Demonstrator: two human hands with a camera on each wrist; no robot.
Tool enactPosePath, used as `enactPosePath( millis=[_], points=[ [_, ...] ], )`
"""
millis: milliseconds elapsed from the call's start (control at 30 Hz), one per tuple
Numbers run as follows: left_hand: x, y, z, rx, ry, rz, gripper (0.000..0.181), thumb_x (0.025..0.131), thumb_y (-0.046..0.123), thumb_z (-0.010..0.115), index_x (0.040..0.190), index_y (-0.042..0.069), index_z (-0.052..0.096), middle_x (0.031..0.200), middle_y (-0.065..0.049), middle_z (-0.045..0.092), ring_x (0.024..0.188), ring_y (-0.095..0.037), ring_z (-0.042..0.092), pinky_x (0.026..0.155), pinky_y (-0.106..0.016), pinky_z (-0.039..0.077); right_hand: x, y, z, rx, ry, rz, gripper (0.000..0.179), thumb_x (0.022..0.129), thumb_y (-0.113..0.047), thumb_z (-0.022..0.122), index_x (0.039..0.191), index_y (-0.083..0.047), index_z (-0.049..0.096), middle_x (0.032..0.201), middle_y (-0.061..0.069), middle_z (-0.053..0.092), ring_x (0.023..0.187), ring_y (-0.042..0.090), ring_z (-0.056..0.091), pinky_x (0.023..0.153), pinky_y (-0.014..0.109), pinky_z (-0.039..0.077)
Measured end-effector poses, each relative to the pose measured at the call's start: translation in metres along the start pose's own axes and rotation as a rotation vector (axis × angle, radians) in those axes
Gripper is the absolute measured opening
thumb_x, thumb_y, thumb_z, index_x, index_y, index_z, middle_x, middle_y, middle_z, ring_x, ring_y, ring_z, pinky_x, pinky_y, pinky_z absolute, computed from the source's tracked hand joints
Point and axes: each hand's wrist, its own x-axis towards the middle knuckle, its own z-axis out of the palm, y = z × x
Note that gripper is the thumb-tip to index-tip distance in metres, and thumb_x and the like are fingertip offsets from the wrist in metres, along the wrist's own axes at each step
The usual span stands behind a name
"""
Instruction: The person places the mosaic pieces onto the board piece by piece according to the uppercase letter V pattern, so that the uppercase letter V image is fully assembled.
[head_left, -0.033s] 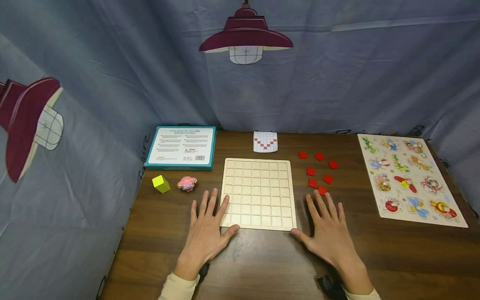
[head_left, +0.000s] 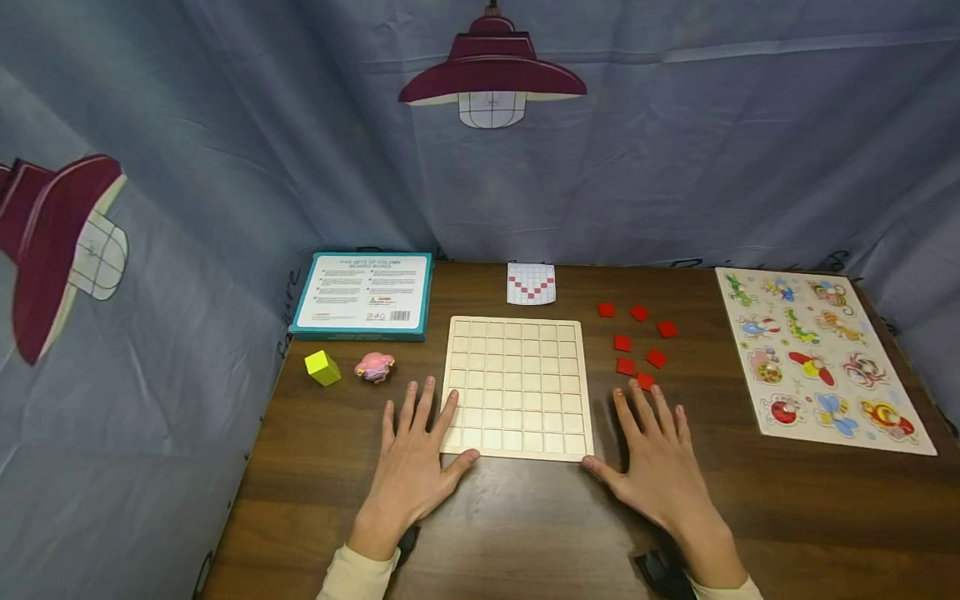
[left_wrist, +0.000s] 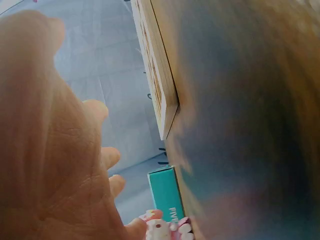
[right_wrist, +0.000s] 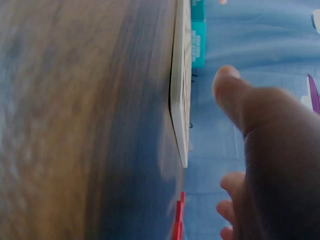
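Note:
A pale wooden grid board [head_left: 514, 387] lies flat on the brown table, its squares bare. My left hand [head_left: 412, 471], fingers spread, is at its near left corner, with the index finger over the left edge. On the other side, the right hand [head_left: 662, 471] spreads out by the near right corner, its thumb tip close to that corner. Several red square tiles [head_left: 622, 342] are scattered right of the board, the nearest beside the right fingertips. Behind the board a small white card [head_left: 531, 284] carries a grid with red squares in a V. Neither palm holds anything in the wrist views.
A teal-edged box [head_left: 362, 296] lies at the back left. In front of it are a yellow cube [head_left: 322, 367] and a pink figurine [head_left: 373, 367]. An animal peg puzzle [head_left: 817, 387] covers the right side. Grey curtain [head_left: 637, 167] hangs behind the table.

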Motion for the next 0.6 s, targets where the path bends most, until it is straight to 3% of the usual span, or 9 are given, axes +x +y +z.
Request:
enactPosePath(
  millis=[133, 267, 400, 600],
  points=[
    [0.0, -0.004, 0.003, -0.106, -0.06, -0.011, 0.091, 0.093, 0.07, 0.055, 0.164, 0.028, 0.02, 0.174, -0.009, 0.007, 0.161, -0.033, 0.004, 0.127, -0.061, 0.008, 0.005, 0.007, 0.003, 0.05, 0.032, 0.004, 0.104, 0.081, -0.061, 0.077, 0.159, -0.006, 0.034, 0.163, 0.023, 0.031, 0.147, 0.05, 0.027, 0.109, 0.073, 0.031],
    [0.002, -0.011, 0.008, -0.237, -0.124, -0.031, 0.1, 0.088, 0.067, 0.066, 0.165, 0.029, 0.015, 0.174, -0.004, 0.002, 0.161, -0.03, 0.001, 0.126, -0.061, 0.015, 0.016, 0.022, 0.005, 0.152, 0.089, 0.035, 0.095, 0.082, -0.041, 0.084, 0.155, -0.001, 0.038, 0.15, 0.031, 0.039, 0.133, 0.054, 0.035, 0.098, 0.07, 0.039],
    [0.005, -0.017, 0.013, -0.303, -0.123, -0.027, 0.104, 0.086, 0.062, 0.072, 0.165, 0.027, 0.015, 0.174, -0.004, 0.004, 0.161, -0.033, 0.005, 0.12, -0.068, 0.025, 0.027, 0.04, 0.007, 0.209, 0.18, 0.088, 0.085, 0.081, -0.024, 0.086, 0.149, 0.005, 0.044, 0.134, 0.036, 0.046, 0.118, 0.052, 0.039, 0.09, 0.065, 0.041],
    [0.007, -0.022, 0.018, -0.307, -0.111, 0.007, 0.107, 0.085, 0.059, 0.075, 0.165, 0.022, 0.015, 0.174, -0.007, 0.009, 0.16, -0.033, 0.01, 0.123, -0.065, 0.02, 0.032, 0.058, 0.015, 0.28, 0.24, 0.167, 0.063, 0.084, -0.014, 0.082, 0.136, 0.011, 0.055, 0.119, 0.034, 0.052, 0.108, 0.05, 0.044, 0.087, 0.06, 0.038]
  ],
)
